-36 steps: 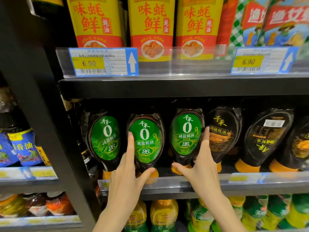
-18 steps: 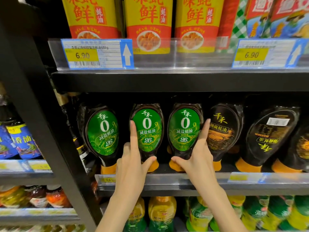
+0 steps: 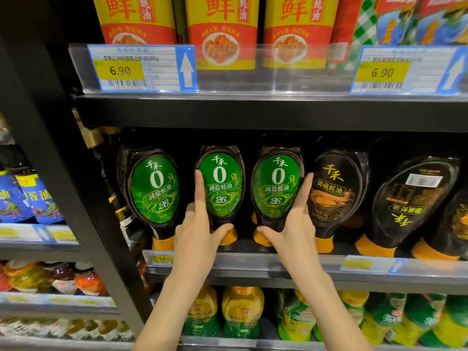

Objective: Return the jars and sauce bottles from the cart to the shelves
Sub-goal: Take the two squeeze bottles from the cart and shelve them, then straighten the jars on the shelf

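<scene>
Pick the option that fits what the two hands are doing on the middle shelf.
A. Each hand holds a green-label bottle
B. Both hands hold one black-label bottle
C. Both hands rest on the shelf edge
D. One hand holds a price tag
A: the left hand grips the middle green-label bottle, the right hand the one beside it.

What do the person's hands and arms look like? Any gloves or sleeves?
Both are bare. The left hand and right hand wear no gloves, rings or watch that I can see. No sleeves show on the forearms up to the picture's bottom edge. The fingers are slim, with short, plain nails.
</scene>
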The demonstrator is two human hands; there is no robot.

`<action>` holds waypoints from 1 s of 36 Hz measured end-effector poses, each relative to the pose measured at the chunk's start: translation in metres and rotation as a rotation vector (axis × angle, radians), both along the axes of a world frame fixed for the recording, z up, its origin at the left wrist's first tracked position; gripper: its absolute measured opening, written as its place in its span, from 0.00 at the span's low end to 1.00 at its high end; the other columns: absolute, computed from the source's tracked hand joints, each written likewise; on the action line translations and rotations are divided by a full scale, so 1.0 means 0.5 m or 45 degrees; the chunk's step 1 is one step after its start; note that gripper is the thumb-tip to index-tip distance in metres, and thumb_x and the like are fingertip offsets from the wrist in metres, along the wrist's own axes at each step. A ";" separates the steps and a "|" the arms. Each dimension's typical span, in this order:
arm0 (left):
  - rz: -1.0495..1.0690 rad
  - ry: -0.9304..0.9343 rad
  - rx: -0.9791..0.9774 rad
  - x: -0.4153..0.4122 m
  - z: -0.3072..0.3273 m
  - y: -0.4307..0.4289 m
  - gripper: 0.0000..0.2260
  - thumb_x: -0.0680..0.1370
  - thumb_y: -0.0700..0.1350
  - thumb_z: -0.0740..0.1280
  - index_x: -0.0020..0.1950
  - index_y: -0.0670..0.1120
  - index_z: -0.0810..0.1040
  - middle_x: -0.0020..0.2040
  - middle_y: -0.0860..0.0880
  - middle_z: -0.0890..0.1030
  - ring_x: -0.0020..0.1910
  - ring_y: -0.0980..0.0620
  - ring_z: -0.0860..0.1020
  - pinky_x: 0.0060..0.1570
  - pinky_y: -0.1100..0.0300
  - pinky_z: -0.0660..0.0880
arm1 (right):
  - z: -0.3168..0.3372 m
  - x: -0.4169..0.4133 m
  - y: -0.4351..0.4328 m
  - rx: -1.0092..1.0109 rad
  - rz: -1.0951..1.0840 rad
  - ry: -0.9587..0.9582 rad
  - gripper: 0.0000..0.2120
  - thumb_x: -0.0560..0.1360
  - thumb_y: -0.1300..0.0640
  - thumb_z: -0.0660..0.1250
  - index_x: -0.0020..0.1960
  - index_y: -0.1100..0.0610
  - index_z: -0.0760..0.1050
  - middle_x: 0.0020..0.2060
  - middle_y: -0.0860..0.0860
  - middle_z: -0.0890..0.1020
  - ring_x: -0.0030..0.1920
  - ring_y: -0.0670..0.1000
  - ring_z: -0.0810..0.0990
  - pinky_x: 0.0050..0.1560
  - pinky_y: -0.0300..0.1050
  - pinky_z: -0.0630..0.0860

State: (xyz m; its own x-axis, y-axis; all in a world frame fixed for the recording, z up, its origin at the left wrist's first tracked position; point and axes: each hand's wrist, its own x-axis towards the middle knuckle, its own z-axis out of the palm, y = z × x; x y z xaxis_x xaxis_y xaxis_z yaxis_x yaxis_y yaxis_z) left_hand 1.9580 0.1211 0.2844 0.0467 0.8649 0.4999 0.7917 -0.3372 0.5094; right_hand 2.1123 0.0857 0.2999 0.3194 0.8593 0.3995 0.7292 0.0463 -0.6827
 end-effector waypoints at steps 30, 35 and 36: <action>-0.586 -0.039 -0.160 -0.160 0.050 -0.164 0.37 0.76 0.52 0.65 0.76 0.58 0.42 0.75 0.56 0.56 0.66 0.54 0.68 0.57 0.65 0.64 | 0.021 -0.071 -0.169 -0.034 -0.123 -0.250 0.42 0.69 0.51 0.73 0.76 0.53 0.53 0.65 0.55 0.71 0.62 0.55 0.73 0.53 0.45 0.69; -0.693 0.036 -0.258 -0.286 0.053 -0.242 0.34 0.76 0.52 0.65 0.76 0.57 0.49 0.75 0.57 0.57 0.73 0.58 0.58 0.69 0.60 0.62 | 0.038 -0.183 -0.242 -0.095 -0.099 -0.322 0.35 0.70 0.49 0.72 0.73 0.53 0.61 0.67 0.53 0.70 0.62 0.55 0.74 0.58 0.50 0.71; -0.684 0.063 -0.242 -0.315 0.052 -0.254 0.33 0.76 0.52 0.66 0.75 0.57 0.51 0.75 0.57 0.58 0.73 0.57 0.59 0.70 0.58 0.62 | 0.041 -0.210 -0.255 -0.090 -0.085 -0.326 0.35 0.70 0.49 0.72 0.72 0.52 0.61 0.67 0.53 0.71 0.62 0.55 0.74 0.57 0.50 0.72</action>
State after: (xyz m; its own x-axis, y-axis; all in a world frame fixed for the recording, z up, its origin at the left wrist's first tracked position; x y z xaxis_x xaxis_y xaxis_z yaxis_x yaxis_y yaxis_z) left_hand 1.8004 -0.0059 0.3105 0.5240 0.7877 0.3240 0.5586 -0.6050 0.5674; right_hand 2.0075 -0.0417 0.3204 0.2724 0.8683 0.4145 0.8784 -0.0487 -0.4754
